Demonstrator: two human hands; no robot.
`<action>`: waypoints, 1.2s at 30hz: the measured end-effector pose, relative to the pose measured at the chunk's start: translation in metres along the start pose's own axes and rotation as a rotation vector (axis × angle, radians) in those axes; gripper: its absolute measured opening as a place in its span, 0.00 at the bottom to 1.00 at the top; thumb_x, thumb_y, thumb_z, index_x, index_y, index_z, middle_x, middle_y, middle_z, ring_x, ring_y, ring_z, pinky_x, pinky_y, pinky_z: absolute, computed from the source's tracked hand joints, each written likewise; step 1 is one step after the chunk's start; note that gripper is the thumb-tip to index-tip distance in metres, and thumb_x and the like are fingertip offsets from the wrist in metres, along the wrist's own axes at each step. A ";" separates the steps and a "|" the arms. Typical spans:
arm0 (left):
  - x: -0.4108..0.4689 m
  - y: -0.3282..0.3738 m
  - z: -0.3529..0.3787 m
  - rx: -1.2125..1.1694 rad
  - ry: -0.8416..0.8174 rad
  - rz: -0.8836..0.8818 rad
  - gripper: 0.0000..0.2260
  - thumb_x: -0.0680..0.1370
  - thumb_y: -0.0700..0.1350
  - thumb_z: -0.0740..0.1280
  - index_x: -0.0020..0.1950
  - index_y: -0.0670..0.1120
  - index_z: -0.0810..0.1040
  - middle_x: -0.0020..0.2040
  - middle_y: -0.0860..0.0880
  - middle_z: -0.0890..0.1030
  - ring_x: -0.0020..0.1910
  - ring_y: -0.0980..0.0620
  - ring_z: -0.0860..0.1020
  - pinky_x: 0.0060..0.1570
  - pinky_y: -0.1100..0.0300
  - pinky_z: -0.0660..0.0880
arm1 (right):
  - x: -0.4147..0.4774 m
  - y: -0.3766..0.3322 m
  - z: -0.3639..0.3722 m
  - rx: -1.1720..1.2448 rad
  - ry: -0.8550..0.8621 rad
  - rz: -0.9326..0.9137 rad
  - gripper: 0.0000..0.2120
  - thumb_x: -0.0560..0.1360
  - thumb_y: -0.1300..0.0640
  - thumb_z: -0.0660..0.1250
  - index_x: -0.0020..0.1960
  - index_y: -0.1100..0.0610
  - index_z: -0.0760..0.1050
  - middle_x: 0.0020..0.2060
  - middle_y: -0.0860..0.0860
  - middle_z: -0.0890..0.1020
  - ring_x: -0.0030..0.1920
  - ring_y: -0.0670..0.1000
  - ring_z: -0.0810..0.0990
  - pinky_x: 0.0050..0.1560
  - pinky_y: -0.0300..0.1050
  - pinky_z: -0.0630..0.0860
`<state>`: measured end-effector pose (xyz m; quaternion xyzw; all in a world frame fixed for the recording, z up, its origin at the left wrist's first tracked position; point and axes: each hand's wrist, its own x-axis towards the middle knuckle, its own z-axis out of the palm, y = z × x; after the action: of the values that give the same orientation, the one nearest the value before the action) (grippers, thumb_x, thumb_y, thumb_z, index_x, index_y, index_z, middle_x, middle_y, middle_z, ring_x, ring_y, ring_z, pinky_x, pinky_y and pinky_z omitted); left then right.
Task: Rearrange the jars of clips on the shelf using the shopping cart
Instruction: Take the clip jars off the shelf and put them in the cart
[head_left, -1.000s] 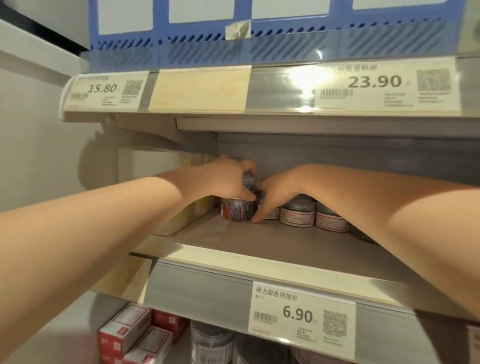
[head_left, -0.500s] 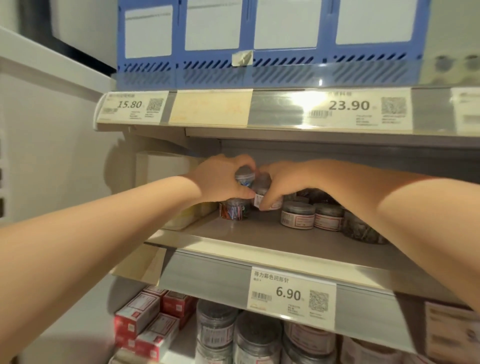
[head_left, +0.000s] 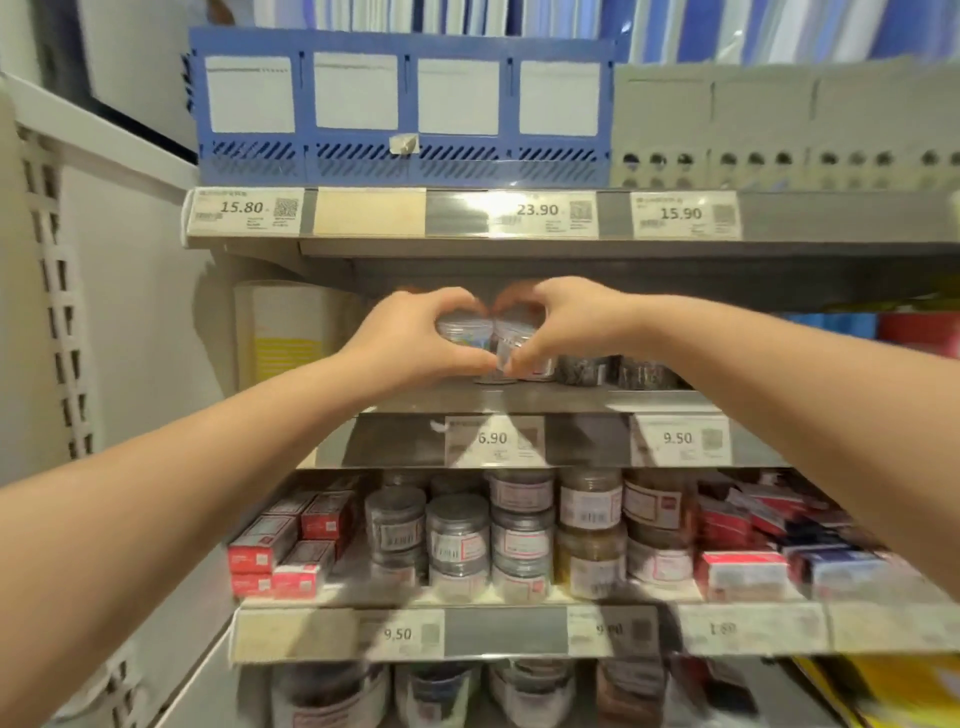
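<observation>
Pale carton (head_left: 280, 332) stands at the far left of the shelf (head_left: 597, 402), just beside your left arm.

Your left hand (head_left: 410, 343) is wrapped round the left jar (head_left: 464, 332), fingers over the top and thumb under. The right jar (head_left: 511, 340) sits side by side with it, walls touching, and your right hand (head_left: 563, 327) clasps it the same way, mirrored. Both jars are at the front of that shelf, above the 6.90 tag (head_left: 493, 439). I can't tell whether they're lifted clear or resting on something below; that spot is blurred.

Further right, a row of dark jars (head_left: 584, 370) stays on the shelf, near your right wrist. The cart is not in view.

Handling, my read:
- Clear hard plastic with smooth walls, so likely slippery. Squeeze the wall, not just the cap.
- Small, but full of metal clips, so probably heavier than they look, and the load shifts when tilted. Keep them upright.
- Stiff, so they won't crush. A drop could pop a lid and scatter clips.
- Carry one per hand, fingers round the body below the lid. Don't pinch the pair together as one.
</observation>
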<state>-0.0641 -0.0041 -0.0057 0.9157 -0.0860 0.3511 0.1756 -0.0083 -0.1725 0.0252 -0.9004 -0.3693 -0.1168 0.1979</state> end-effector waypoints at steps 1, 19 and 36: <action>-0.008 0.006 0.000 -0.030 -0.004 0.012 0.23 0.66 0.58 0.74 0.59 0.59 0.75 0.51 0.49 0.74 0.53 0.52 0.70 0.47 0.63 0.63 | -0.016 -0.005 -0.002 0.005 0.032 0.004 0.28 0.66 0.52 0.75 0.64 0.48 0.70 0.55 0.44 0.76 0.53 0.45 0.74 0.51 0.38 0.71; -0.186 0.279 0.068 -0.550 -0.366 0.494 0.20 0.67 0.56 0.73 0.57 0.60 0.74 0.54 0.51 0.71 0.54 0.56 0.66 0.46 0.65 0.60 | -0.425 0.001 -0.038 0.051 0.376 0.659 0.32 0.66 0.55 0.75 0.66 0.47 0.67 0.57 0.46 0.68 0.57 0.44 0.67 0.46 0.38 0.66; -0.419 0.558 0.318 -0.624 -0.949 0.546 0.27 0.68 0.51 0.75 0.65 0.51 0.72 0.56 0.48 0.70 0.60 0.47 0.70 0.51 0.62 0.64 | -0.816 0.136 0.064 0.144 0.492 1.420 0.34 0.66 0.53 0.75 0.69 0.51 0.65 0.62 0.53 0.70 0.60 0.50 0.70 0.54 0.39 0.67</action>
<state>-0.3351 -0.6270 -0.3621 0.8224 -0.4836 -0.1031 0.2815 -0.4780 -0.7371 -0.3601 -0.8549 0.3478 -0.1343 0.3608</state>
